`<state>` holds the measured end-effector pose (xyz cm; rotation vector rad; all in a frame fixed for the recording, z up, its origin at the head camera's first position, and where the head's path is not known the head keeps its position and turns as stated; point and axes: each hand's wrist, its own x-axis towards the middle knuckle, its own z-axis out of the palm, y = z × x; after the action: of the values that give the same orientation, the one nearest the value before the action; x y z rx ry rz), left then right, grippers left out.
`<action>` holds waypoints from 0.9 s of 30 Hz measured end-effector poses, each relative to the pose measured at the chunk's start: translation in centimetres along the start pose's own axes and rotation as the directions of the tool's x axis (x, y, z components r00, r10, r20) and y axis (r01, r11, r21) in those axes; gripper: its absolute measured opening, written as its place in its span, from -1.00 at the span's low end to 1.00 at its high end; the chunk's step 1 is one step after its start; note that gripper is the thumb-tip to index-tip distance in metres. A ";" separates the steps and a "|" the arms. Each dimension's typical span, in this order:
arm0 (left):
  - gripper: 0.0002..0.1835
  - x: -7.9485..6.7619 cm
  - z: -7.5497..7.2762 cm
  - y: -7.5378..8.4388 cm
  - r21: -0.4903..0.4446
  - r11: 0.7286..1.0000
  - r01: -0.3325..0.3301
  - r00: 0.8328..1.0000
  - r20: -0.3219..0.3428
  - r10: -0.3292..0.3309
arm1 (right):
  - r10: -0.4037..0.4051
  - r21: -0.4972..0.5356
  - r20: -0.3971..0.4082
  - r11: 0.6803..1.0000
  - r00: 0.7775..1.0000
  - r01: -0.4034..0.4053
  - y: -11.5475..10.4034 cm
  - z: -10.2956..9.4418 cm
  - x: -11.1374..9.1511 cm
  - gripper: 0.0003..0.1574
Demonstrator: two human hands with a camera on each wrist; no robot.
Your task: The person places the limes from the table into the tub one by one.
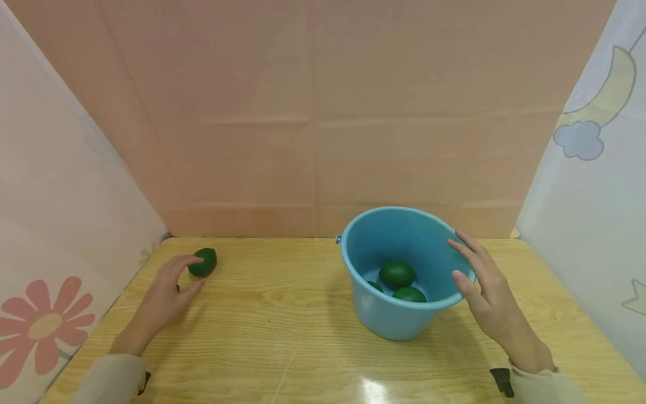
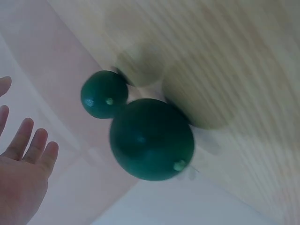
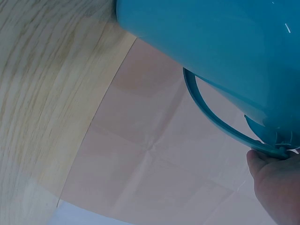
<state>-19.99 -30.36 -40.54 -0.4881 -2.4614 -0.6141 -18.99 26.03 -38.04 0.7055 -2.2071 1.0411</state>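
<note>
At the table's far left, my left hand [image 1: 164, 289] reaches toward a dark green lime [image 1: 203, 262], thumb and fingers apart. In the left wrist view the left fingers [image 2: 35, 145] are spread and clear of two limes, a nearer one [image 2: 152, 139] and a smaller-looking one [image 2: 104, 94]. My right hand [image 1: 489, 297] grips the rim of a blue bucket [image 1: 393, 325] on its right side. The right wrist view has that hand's fingers at the joint of the bucket's handle [image 3: 220, 124]. Several limes [image 1: 397, 275] lie inside the bucket, which tilts toward me.
The wooden table [image 1: 262, 314] ends at a pinkish-tan back sheet [image 1: 313, 140]. Pale printed sheets stand at the left and right sides, with a red flower [image 1: 45, 325] on the left one and a moon [image 1: 613, 87] on the right.
</note>
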 end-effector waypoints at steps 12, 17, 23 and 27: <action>-0.47 -1.5 -1.1 -1.9 0.020 0.988 0.150 0.981 0.118 -0.152 | 0.008 0.001 0.003 1.000 1.000 -0.008 -0.1 0.0 0.1 -0.37; -0.47 -1.8 -1.1 -2.8 0.029 0.982 0.187 0.973 0.135 -0.190 | 0.015 0.000 0.003 1.000 1.000 -0.015 -0.1 0.0 0.0 -0.37; -0.49 -2.5 -1.2 -3.5 0.027 0.978 0.208 0.968 0.138 -0.209 | 0.013 0.003 0.003 1.000 1.000 -0.013 -0.2 0.0 0.1 -0.37; -0.49 -3.0 -1.3 -3.8 0.025 0.977 0.211 0.968 0.130 -0.213 | 0.012 0.003 0.003 1.000 1.000 -0.012 -0.2 0.0 0.0 -0.37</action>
<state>-18.81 -34.79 -42.53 -0.2700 -2.6637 -0.6724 -18.83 25.89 -37.92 0.6962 -2.2149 1.0506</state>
